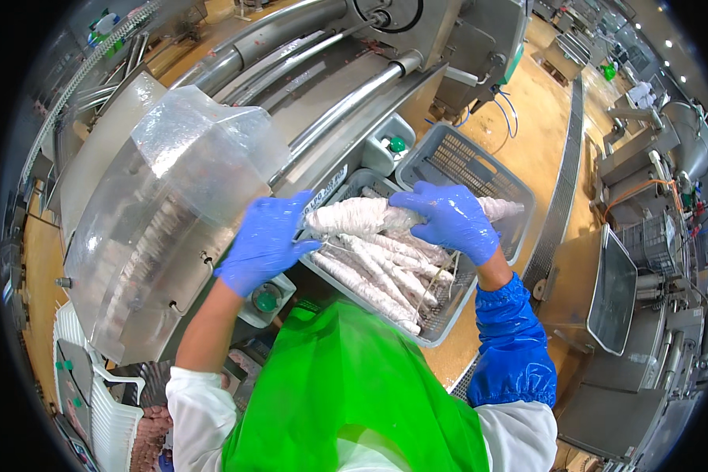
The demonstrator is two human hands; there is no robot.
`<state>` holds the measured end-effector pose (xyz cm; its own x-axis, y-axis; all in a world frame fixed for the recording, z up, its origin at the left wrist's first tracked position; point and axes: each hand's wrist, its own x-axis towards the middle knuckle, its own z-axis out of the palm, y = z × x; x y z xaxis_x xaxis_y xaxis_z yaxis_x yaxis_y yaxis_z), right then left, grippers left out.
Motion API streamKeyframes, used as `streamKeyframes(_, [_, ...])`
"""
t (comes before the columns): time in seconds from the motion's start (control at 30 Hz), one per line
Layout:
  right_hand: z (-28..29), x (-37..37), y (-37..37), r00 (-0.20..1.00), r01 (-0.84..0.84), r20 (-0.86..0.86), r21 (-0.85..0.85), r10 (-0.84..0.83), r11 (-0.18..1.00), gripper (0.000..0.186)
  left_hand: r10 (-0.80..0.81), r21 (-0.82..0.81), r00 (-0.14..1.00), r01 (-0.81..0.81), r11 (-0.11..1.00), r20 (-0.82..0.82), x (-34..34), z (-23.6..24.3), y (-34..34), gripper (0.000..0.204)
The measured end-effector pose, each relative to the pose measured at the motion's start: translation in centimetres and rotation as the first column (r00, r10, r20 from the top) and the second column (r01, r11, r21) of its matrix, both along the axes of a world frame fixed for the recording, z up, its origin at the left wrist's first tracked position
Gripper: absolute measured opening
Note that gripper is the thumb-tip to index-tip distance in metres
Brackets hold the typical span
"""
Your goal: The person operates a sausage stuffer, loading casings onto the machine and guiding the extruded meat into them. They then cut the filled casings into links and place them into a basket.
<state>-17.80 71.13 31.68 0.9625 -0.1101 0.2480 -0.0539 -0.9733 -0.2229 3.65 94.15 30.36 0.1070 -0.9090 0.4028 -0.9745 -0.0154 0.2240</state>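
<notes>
A thick, wrinkled white casing bundle [348,216] lies sideways in both hands above a grey perforated crate [440,334]. My left hand [267,236], in a blue glove, grips its left end with thumb and fingers. My right hand [452,220], also gloved in blue, is wrapped over the bundle's right part, whose tip sticks out past the fingers. Below, several long white rolls [370,279] lie in the crate, with thin strings among them.
An empty-looking grey crate [488,169] adjoins behind. At left stands a steel machine with a clear plastic cover [165,204]; steel rails [346,102] run behind it. Green buttons [397,145] sit beside the crates. Steel equipment [645,259] and a floor drain [558,197] are at right.
</notes>
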Motion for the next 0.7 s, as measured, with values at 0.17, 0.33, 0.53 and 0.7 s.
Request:
streamKeyframes(0.17, [0.4,3.8,1.0,0.998,-0.063,-0.032,-0.040,0.062,0.997,0.045,0.190,0.219,0.977,-0.207,0.954,0.097,1.0,-1.3,2.9,0.020])
streamKeyframes(0.33, [-0.4,5.6,0.4,0.959,-0.052,0.263,-0.202,0.106,0.978,0.040,0.282,0.189,0.951,-0.257,0.948,-0.123,-0.5,-3.4,4.2,0.020])
streamKeyframes(0.53, [-8.6,4.3,-1.6,0.608,0.268,0.483,0.623,-0.631,0.735,0.026,0.411,0.193,0.897,-0.379,0.905,-0.166,0.5,-4.9,6.1,0.022])
streamKeyframes(0.7, [-13.1,7.0,-1.7,0.815,0.094,0.059,0.968,-0.577,0.231,0.019,0.408,0.296,0.913,-0.385,0.874,-0.017,0.8,-4.8,6.6,0.023])
